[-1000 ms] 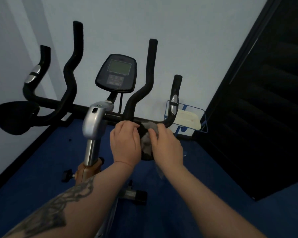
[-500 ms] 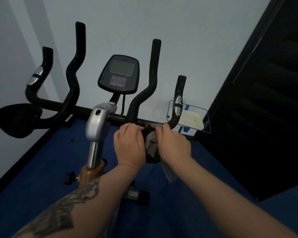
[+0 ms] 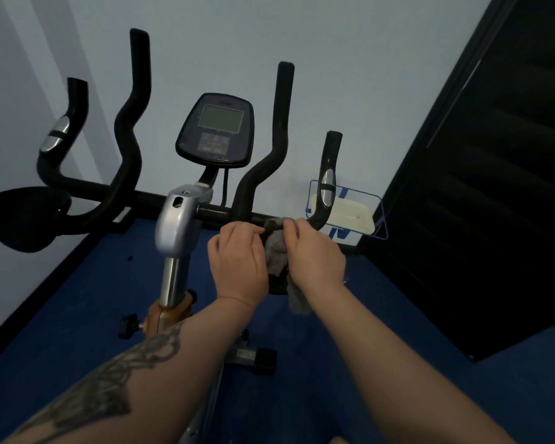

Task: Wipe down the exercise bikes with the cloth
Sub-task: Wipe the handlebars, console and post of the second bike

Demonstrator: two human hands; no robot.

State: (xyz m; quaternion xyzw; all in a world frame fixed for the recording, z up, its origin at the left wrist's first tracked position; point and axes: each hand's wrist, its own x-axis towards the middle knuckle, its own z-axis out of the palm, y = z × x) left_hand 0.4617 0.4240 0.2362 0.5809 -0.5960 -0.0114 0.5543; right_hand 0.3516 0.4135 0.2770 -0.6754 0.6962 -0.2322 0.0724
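An exercise bike stands in front of me, with black handlebars (image 3: 263, 161), a console (image 3: 217, 129) and a silver stem (image 3: 177, 225). A grey cloth (image 3: 274, 249) is draped over the black elbow pad on the right side of the bar. My right hand (image 3: 314, 254) grips the cloth, fingers curled over the bar's top edge. My left hand (image 3: 237, 261) sits just left of it, fingers curled on the pad and touching the cloth's edge. A corner of the cloth hangs below my right wrist.
The left elbow pad (image 3: 23, 216) and left grips (image 3: 127, 123) stick out at the left. A blue wire rack (image 3: 346, 209) with a pale tray stands against the white wall behind. A dark door (image 3: 494, 187) fills the right. Blue carpet (image 3: 61, 315) lies below.
Both hands have stayed on the right elbow pad with the cloth; my right hand has shifted slightly up toward the bar, and more cloth hangs below it.
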